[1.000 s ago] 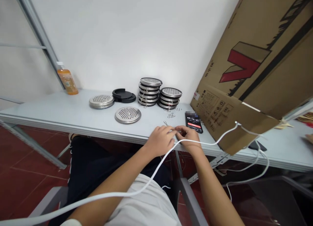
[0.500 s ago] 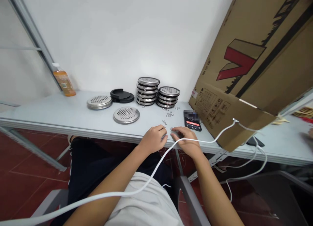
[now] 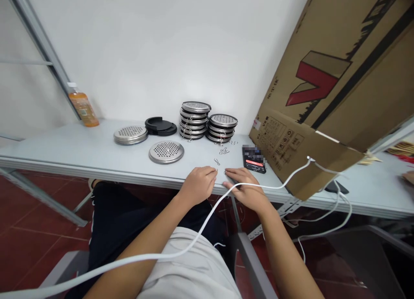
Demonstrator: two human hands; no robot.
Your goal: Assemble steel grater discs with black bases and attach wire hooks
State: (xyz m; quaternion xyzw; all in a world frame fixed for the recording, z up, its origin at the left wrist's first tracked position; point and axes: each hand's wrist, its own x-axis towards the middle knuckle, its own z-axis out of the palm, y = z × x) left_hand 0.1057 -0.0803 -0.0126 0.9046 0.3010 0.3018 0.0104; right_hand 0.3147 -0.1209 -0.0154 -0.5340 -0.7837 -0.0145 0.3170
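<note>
My left hand [image 3: 199, 185], fingertips bunched; my right hand [image 3: 246, 189], loosely curled; can't tell what either grips. Small silver bent-wire pieces [image 3: 224, 151] just beyond, on pale-grey flat tabletop [image 3: 80, 148]. I'd pinch lightly, wrists low.

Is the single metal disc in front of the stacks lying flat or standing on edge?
Flat: the metal disc rests on the table, its holed face turned up.

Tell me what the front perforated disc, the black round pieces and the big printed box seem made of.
Front perforated disc: probably metal, perhaps stainless steel; smooth, silvery, with bright glints. Black round pieces: likely plastic, possibly rubber; dull, even black. Big printed box: apparently cardboard; matte brown with a pale, raw-looking edge.
</note>
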